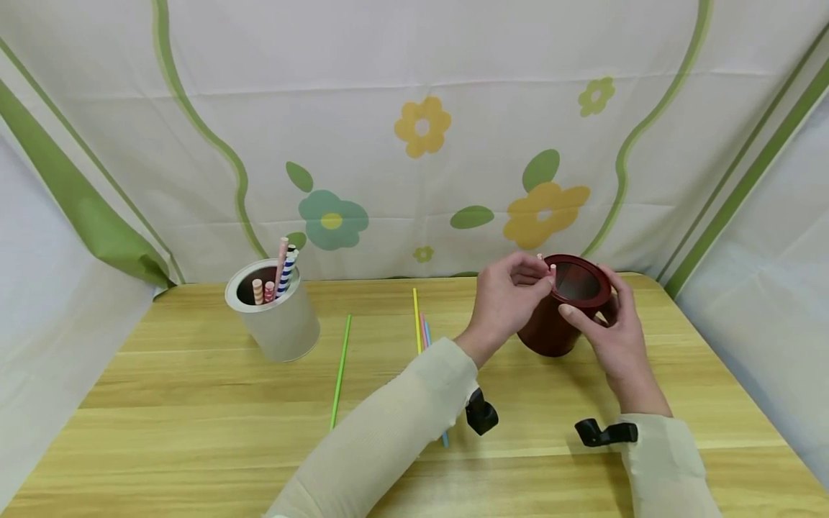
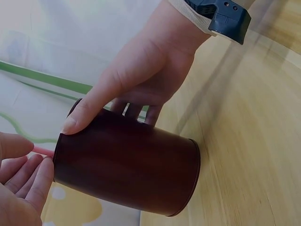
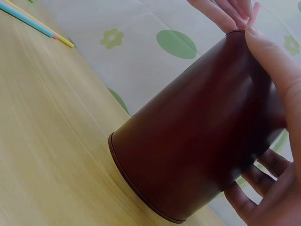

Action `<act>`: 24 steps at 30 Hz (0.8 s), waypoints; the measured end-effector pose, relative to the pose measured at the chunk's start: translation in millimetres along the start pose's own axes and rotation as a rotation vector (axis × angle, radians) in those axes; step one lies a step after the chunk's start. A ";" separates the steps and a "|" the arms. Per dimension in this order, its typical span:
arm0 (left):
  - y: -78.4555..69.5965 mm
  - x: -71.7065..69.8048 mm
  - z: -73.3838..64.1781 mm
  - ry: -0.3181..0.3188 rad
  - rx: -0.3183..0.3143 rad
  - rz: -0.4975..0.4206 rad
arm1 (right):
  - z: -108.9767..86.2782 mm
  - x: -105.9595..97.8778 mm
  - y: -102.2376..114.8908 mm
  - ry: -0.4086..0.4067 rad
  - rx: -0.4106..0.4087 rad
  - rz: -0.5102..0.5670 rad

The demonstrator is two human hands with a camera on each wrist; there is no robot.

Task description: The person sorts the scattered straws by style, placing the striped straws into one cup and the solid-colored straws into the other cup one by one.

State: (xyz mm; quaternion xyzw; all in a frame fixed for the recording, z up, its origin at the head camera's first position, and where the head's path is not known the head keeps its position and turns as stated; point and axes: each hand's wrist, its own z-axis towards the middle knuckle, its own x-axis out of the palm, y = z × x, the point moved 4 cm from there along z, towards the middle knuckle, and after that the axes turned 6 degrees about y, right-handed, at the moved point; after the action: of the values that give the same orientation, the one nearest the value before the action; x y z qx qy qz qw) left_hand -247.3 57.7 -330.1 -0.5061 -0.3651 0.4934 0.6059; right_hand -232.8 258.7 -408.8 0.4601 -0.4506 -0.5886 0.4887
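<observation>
Dark red and smooth, a cup (image 1: 544,327) stood mouth up between the two hands, just right of the left hand (image 1: 505,295). The right hand (image 1: 615,342) gripped it, thumb near the rim and fingers round the right side. The left hand pinched a slim pink straw (image 2: 43,150) at the rim, between thumb and fingers; another pale tip (image 1: 540,257) showed just beyond them. Left of that hand, a yellow straw (image 1: 417,320), a loose pink straw (image 1: 424,327) and a blue straw (image 1: 445,439) lay close together, partly hidden by its sleeve (image 1: 395,424). Farther left lay a green straw (image 1: 340,370); past it, well apart from the hand, a white cup (image 1: 288,338) held thick patterned straws (image 1: 286,273). Below both hands spread a wooden table (image 1: 194,432), and beyond them hung a flowered cloth (image 1: 421,43).
</observation>
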 end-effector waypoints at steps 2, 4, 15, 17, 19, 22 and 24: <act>0.0 0.1 -0.4 -0.001 0.001 -0.007 | 0.0 -0.1 -0.1 0.003 0.001 -0.002; 0.1 0.1 -1.1 -0.005 -0.003 -0.016 | 0.2 -0.1 -0.1 0.006 0.002 -0.003; 0.9 -1.2 -4.8 -0.068 -0.037 -0.096 | 0.1 -1.1 -0.7 0.008 0.000 -0.018; 0.4 -3.1 -6.4 -0.069 -0.042 -0.106 | 0.2 -1.2 -0.8 0.004 0.000 -0.014; -0.1 -6.5 -8.8 -0.067 -0.052 -0.102 | 0.2 -1.3 -0.9 0.000 0.000 -0.008; -0.5 -14.0 -12.7 -0.067 -0.064 -0.095 | -0.2 -0.7 -0.9 -0.002 -0.001 -0.003; 0.0 -20.6 -15.6 -0.071 -0.077 -0.091 | -0.6 -0.3 -0.9 -0.002 -0.002 -0.002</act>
State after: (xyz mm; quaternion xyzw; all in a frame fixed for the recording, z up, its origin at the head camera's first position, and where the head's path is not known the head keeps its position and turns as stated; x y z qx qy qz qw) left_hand -237.7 33.8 -332.4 -0.4941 -0.4278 0.4685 0.5944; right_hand -232.4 259.0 -409.8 0.4596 -0.4501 -0.5899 0.4880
